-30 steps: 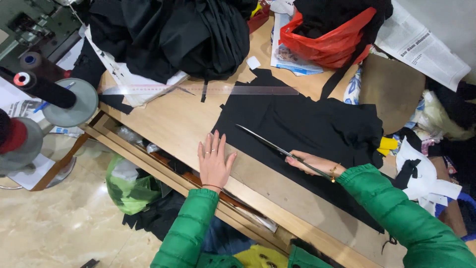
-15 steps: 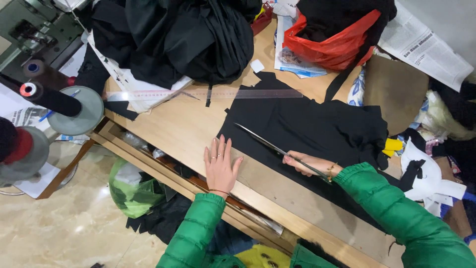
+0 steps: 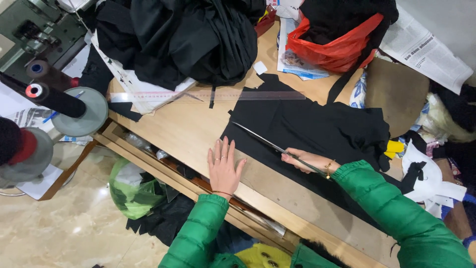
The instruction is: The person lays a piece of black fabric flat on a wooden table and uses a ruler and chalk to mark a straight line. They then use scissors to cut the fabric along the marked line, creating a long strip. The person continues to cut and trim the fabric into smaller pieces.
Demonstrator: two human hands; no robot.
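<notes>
— Why is the left hand (image 3: pixel 224 166) flat, fingers spread, on the wooden table (image 3: pixel 188 130)?
— It lies just beside the black fabric's (image 3: pixel 317 129) edge, bracing; the right hand (image 3: pixel 305 160), fingers clamped on long scissors (image 3: pixel 270 143), runs the blades over the cloth.

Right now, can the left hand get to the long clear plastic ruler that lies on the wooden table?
Probably yes. The left hand lies flat on the bare wooden table, and only open tabletop lies between it and the long clear plastic ruler. The heap of black fabric sits beyond the ruler.
</notes>
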